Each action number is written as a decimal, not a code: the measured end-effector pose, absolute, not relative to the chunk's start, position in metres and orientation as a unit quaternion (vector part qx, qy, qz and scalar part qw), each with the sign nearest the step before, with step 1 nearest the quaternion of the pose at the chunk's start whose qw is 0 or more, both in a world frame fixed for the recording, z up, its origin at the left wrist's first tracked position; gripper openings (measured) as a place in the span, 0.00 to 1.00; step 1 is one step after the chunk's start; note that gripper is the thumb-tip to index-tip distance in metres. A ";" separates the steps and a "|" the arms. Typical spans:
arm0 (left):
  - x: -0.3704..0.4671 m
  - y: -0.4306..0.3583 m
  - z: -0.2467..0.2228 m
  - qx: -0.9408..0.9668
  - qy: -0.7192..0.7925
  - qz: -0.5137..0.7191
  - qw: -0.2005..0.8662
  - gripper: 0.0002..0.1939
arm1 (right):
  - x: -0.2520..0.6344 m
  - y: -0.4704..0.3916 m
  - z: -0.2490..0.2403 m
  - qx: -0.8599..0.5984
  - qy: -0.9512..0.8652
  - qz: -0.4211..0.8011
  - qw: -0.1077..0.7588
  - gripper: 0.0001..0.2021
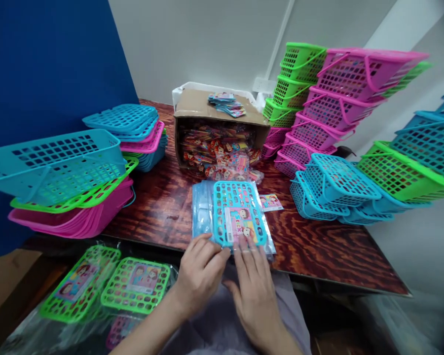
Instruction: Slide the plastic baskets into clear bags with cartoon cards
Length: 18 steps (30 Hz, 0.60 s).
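A blue basket (219, 207) with a perforated lid lies at the table's front edge, a printed card (240, 223) on its top. Clear plastic bags (202, 209) lie beneath it and to its left. At the basket's near left corner is my left hand (202, 271), its fingers curled together; what they hold, if anything, is too small to tell. My right hand (253, 286) lies with fingers stretched out, their tips on the near edge of the lid and card. Another card (271, 202) lies right of the basket.
An open carton (222, 106) of small packets stands behind, cards on top. Stacked baskets (329, 108) rise at the right. More baskets and lids (74, 167) are piled at the left. Bagged green baskets (136, 286) lie lower left, below the table edge.
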State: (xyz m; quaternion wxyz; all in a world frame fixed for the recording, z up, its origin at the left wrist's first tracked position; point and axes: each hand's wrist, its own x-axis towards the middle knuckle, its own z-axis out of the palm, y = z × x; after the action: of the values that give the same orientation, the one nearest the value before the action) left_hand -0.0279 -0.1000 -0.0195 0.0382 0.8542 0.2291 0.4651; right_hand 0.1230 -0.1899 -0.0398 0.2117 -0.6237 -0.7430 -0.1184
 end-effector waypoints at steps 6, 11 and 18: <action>-0.030 -0.099 -0.020 0.851 0.231 0.469 0.038 0.09 | 0.125 -0.159 -0.033 -0.643 -0.726 -0.116 0.213 0.32; -0.032 -0.098 -0.020 0.846 0.236 0.476 0.034 0.10 | 0.127 -0.144 -0.027 -0.655 -0.725 -0.102 0.190 0.31; -0.034 -0.102 -0.025 0.850 0.235 0.469 0.052 0.12 | 0.129 -0.141 -0.020 -0.651 -0.736 -0.076 0.172 0.37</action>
State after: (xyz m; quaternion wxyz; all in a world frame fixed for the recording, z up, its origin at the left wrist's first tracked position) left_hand -0.0338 -0.1020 -0.0248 0.0518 0.8497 0.2349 0.4692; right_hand 0.1293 -0.1405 -0.0195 0.1721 -0.6507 -0.7356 -0.0763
